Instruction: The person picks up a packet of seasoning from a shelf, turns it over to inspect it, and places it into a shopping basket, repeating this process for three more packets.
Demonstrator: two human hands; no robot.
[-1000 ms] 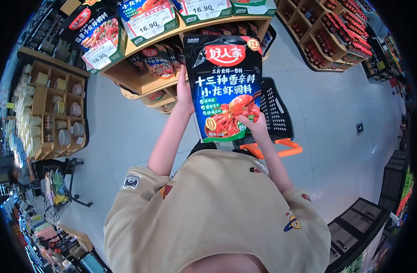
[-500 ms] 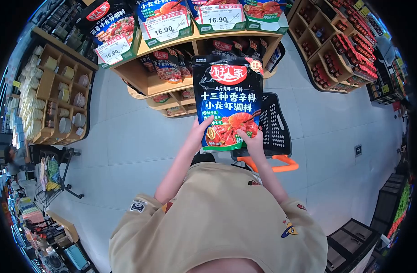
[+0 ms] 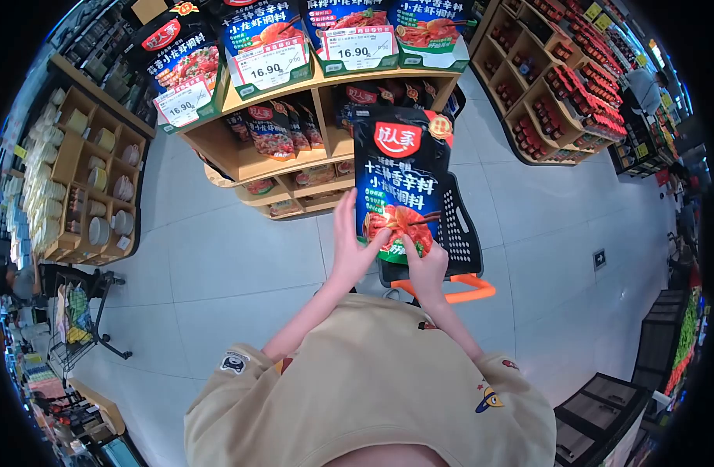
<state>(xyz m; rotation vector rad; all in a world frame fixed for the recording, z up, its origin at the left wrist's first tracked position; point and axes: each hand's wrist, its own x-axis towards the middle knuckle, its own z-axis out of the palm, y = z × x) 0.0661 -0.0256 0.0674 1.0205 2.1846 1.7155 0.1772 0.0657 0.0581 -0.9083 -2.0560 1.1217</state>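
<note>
A black and blue crayfish seasoning pouch point(image 3: 394, 183) with a red logo and a picture of crayfish is held upright in front of me, its printed face towards me. My left hand point(image 3: 353, 243) grips its lower left edge, fingers along the side and thumb on the front. My right hand point(image 3: 427, 267) pinches the lower right corner, thumb on the crayfish picture and fingers partly hidden behind. Both thumbs lie close together near the bottom. Behind the pouch stands a black shopping cart point(image 3: 459, 226) with an orange handle point(image 3: 472, 289).
A wooden display shelf point(image 3: 318, 92) ahead carries similar pouches and 16.90 price cards point(image 3: 270, 71). Bowls fill a wooden rack point(image 3: 100, 175) at left; red-packed goods stand on a shelf point(image 3: 540, 86) at right. Another cart point(image 3: 80, 319) is at far left, dark cabinets point(image 3: 606, 405) at lower right.
My left hand has shifted up along the pouch's side, and my thumbs have come closer together. The pouch sits slightly right and looks narrower. The surroundings have shifted a little in view.
</note>
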